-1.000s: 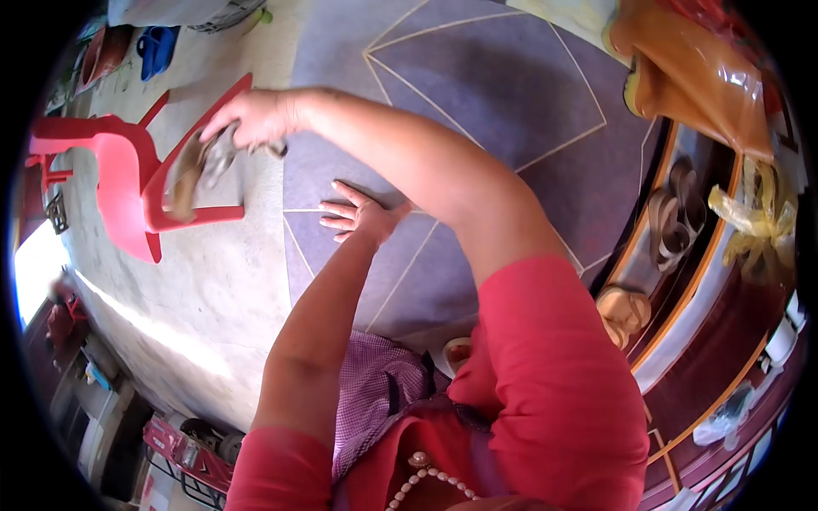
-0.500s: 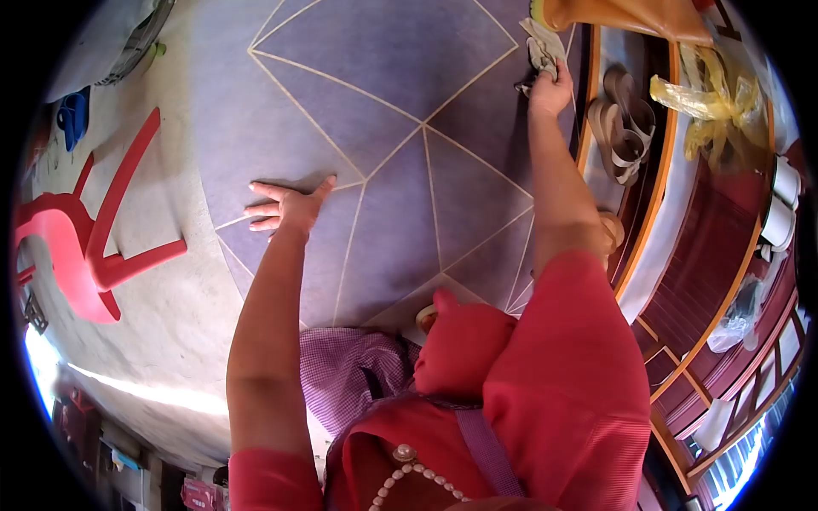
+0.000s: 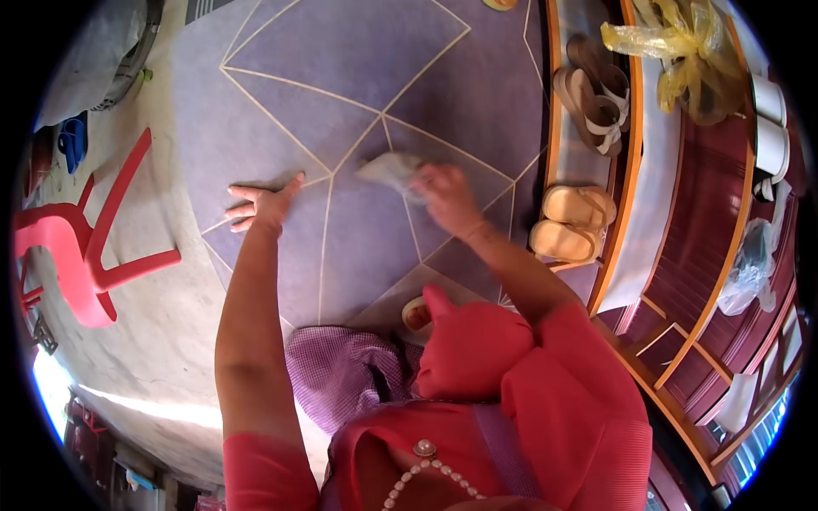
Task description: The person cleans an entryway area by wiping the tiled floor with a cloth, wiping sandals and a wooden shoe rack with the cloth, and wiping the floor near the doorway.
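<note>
My left hand (image 3: pixel 262 206) lies on the grey-purple floor mat (image 3: pixel 290 111), its fingers spread and nothing in it. To its right, my right hand (image 3: pixel 446 201) is closed on a pale greyish cloth (image 3: pixel 390 172). The cloth is against the mat or just over it, somewhat blurred by motion. Pale straight lines cross the mat in large angular shapes.
On the right stands a wooden shoe rack (image 3: pixel 552 111) with dark sandals (image 3: pixel 588 94) and tan slippers (image 3: pixel 575 223). A yellow plastic bag (image 3: pixel 682 51) sits higher on it. At left, a red plastic chair (image 3: pixel 77 243) lies on the concrete floor near blue slippers (image 3: pixel 73 140).
My right hand has come with the cloth from beside the rack toward the middle of the mat. My left hand stays spread on the mat. The view has shifted right.
</note>
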